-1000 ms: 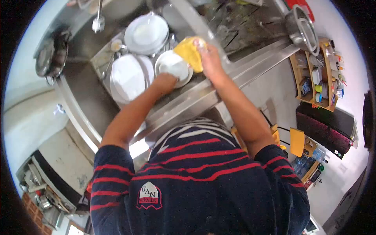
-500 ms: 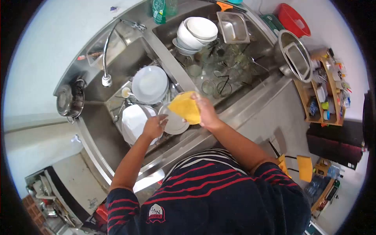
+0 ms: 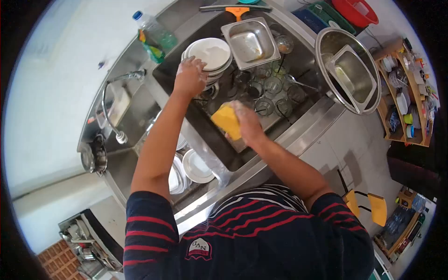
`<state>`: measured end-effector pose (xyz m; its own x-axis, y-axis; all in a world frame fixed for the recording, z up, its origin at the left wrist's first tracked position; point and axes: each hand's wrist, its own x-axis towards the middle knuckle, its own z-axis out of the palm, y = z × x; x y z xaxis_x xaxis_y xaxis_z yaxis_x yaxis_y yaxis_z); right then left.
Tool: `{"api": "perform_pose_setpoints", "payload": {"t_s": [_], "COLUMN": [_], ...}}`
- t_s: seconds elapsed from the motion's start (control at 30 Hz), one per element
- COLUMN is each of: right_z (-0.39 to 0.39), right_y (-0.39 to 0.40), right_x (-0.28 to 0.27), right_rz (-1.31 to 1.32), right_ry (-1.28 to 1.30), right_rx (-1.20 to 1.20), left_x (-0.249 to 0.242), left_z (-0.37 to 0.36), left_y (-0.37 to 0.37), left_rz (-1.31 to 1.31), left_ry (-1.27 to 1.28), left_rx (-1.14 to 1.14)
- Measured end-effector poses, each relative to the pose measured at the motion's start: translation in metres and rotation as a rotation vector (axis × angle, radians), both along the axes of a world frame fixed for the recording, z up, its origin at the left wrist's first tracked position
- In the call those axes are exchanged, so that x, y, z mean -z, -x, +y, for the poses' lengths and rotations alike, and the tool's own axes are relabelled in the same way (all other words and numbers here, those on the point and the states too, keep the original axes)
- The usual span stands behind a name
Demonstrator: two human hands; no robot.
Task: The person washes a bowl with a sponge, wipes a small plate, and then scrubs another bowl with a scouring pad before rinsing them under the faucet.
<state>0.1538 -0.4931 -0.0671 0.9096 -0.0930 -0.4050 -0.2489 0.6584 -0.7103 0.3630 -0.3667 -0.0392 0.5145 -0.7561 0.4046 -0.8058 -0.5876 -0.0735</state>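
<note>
At the stack of white bowls (image 3: 212,53) in the right basin, my left hand (image 3: 190,77) has its fingers curled over the near-left rim of the top bowl. A yellow sponge (image 3: 227,122) is in the grip of my right hand (image 3: 248,125), raised above the front of the same basin. Several glasses (image 3: 273,85) lie behind and beyond that hand. A steel food pan (image 3: 251,44) rests right of the bowls. In the left basin, white plates (image 3: 198,166) are partly hidden by my left forearm.
A squeegee (image 3: 238,10) lies along the back edge near a bottle (image 3: 156,35). A large steel bowl (image 3: 322,46) with another pan inside stands on the right rim. The faucet (image 3: 105,100) arches over the left basin, and a pot (image 3: 93,156) sits at the left edge.
My left hand has left the plates and reached across to the bowl stack. My right hand, still holding the sponge, is now over the right basin. The view has shifted rightward.
</note>
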Motion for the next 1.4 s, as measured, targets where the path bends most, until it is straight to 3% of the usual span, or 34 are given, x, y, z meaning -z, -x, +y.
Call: {"api": "perform_pose_setpoints", "payload": {"t_s": [0.03,0.1,0.13,0.3,0.4,0.47,0.5,0.57,0.63,0.7,0.73,0.77,0.83,0.87,0.9,0.93,0.97,1.03,1.07,1.1,1.17,1.23,1.27,1.3,1.37,1.4], "right_z": [0.003,0.008,0.009,0.012,0.014,0.015,0.015,0.017,0.016,0.015,0.013,0.012,0.010,0.008,0.007,0.004,0.003,0.002,0.000,-0.001,-0.001,0.010,0.019,0.028,0.045,0.057], "right_y": [0.001,0.000,0.001,0.000,0.000,0.000,0.000,0.000,0.000,0.000,-0.001,-0.002,-0.002,-0.003,-0.005,-0.006,-0.007,-0.008,-0.009,-0.008,-0.004,0.003,0.006,0.011,0.021,0.024], "right_x": [0.001,0.000,0.000,-0.003,-0.008,-0.012,-0.014,-0.009,-0.006,-0.007,-0.007,-0.007,-0.005,-0.004,-0.003,0.001,0.003,0.003,0.002,-0.003,-0.016,-0.027,-0.032,-0.035,-0.028,-0.019], "right_rz": [-0.005,0.049,0.071,0.087,0.122,0.122,0.126,0.116,0.107,0.122,0.120,0.122,0.129,0.138,0.146,0.144,0.140,0.155,0.208,0.208,0.129,0.116,0.076,0.040,0.077,0.001], "right_ry": [-0.012,-0.048,-0.020,-0.075,-0.097,-0.108,-0.115,-0.098,-0.077,-0.083,-0.079,-0.065,-0.056,-0.099,-0.141,-0.099,-0.099,-0.174,-0.251,-0.251,-0.352,-0.356,-0.396,-0.438,-0.445,-0.269], "right_rx": [-0.057,-0.053,-0.085,-0.111,-0.139,-0.158,-0.171,-0.165,-0.151,-0.133,-0.129,-0.120,-0.116,-0.097,-0.080,-0.099,-0.113,-0.018,-0.027,-0.045,-0.061,-0.173,-0.278,-0.383,-0.496,-0.493], "left_x": [-0.001,-0.003,-0.005,-0.015,-0.020,-0.016,-0.018,-0.021,0.001,0.033,0.037,0.037,0.026,0.019,-0.002,-0.036,-0.062,-0.094,-0.096,-0.080,-0.036,-0.047,-0.043,-0.084,-0.090,-0.088], "left_z": [-0.013,-0.033,-0.036,-0.049,-0.052,-0.051,-0.052,-0.059,-0.057,-0.052,-0.049,-0.043,-0.029,-0.019,-0.013,-0.017,-0.016,-0.001,0.016,0.043,0.114,0.144,0.150,0.135,0.163,0.172], "left_y": [-0.009,-0.026,-0.034,-0.031,-0.027,-0.032,-0.034,-0.037,-0.055,-0.080,-0.088,-0.100,-0.108,-0.105,-0.095,-0.072,-0.050,-0.013,-0.001,0.000,0.018,0.072,0.100,0.140,0.165,0.179], "left_rz": [0.000,0.559,0.704,0.612,0.546,0.453,0.448,0.597,0.627,0.421,0.197,0.199,0.558,0.618,0.674,0.860,0.847,1.058,1.148,1.026,0.801,0.896,0.557,0.704,0.845,0.844], "left_ry": [-0.005,-0.405,-0.438,-0.493,-0.312,-0.004,0.000,0.275,0.387,0.680,0.629,0.633,0.992,1.067,1.144,1.375,1.381,1.560,1.543,1.464,1.121,0.894,0.752,0.681,0.740,0.757], "left_rx": [0.010,-0.258,-0.210,-0.139,-0.213,-0.213,-0.219,-0.438,-0.483,-0.615,-0.633,-0.630,-0.753,-0.708,-0.662,-0.687,-0.694,-0.575,-0.528,-0.548,-0.352,0.351,0.207,0.118,0.173,0.151]}}
